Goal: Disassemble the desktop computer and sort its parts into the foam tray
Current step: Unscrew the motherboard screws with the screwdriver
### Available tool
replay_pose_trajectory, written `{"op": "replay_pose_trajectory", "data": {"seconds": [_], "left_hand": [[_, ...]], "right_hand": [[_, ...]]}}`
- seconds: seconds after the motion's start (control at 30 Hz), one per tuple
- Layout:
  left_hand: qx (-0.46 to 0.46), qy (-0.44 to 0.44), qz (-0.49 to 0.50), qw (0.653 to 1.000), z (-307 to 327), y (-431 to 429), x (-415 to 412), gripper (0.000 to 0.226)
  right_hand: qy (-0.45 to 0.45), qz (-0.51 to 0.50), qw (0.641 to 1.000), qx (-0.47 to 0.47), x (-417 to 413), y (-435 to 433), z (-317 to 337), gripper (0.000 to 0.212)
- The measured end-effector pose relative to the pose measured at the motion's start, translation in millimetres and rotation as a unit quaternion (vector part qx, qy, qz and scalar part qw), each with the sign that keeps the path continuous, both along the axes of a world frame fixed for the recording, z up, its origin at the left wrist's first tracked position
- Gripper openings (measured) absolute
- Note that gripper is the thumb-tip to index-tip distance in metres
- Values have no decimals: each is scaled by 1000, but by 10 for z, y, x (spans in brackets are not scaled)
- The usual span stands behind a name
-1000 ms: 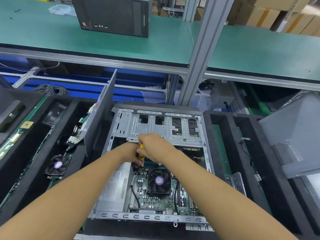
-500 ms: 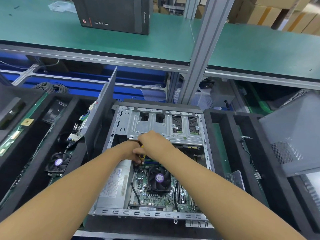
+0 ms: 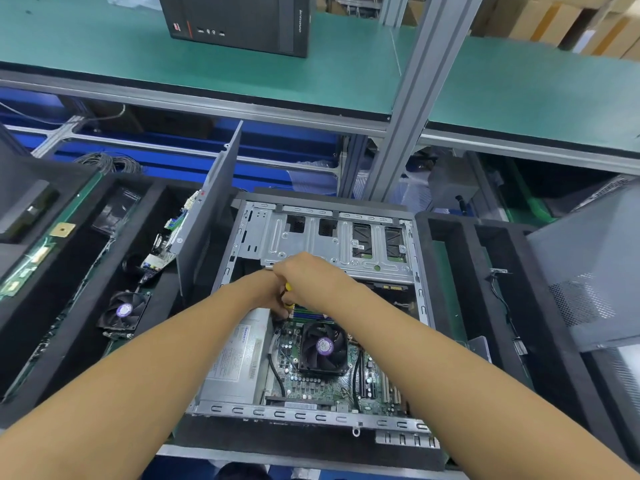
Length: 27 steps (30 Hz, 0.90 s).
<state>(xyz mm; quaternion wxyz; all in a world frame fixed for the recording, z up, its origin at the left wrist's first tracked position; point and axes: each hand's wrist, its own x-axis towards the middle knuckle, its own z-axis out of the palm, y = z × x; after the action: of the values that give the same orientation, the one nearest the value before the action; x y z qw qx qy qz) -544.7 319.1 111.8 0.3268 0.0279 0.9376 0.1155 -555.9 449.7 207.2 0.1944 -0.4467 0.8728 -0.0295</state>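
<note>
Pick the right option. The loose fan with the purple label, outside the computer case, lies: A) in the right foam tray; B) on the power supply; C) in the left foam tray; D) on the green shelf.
C: the loose fan lies in a compartment of the black foam tray left of the open case, while the right hand grips a yellow-handled tool inside it.

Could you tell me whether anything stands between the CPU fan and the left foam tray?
Partly: an upright grey panel stands between the case and the left foam tray, left of the CPU fan.
</note>
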Motion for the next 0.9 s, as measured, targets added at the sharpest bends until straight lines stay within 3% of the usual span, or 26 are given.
{"op": "replay_pose_trajectory", "data": {"seconds": [0.2,0.37,0.6,0.9], "left_hand": [[18,30,-7,999,45,7,9,38],[12,5,-13,1000,72,33,8,34],[24,8,6,1000,66,24,22,38],[2,-34,-1,999,125,36,22,36]], "right_hand": [[28,-37,999,4,17,11,-18,28],[29,-53,998,-7,65,-15,-67,31],[34,-33,999,-16,34,-6,-61,22],[1,-55,998,-32,84,6,-152,26]]}}
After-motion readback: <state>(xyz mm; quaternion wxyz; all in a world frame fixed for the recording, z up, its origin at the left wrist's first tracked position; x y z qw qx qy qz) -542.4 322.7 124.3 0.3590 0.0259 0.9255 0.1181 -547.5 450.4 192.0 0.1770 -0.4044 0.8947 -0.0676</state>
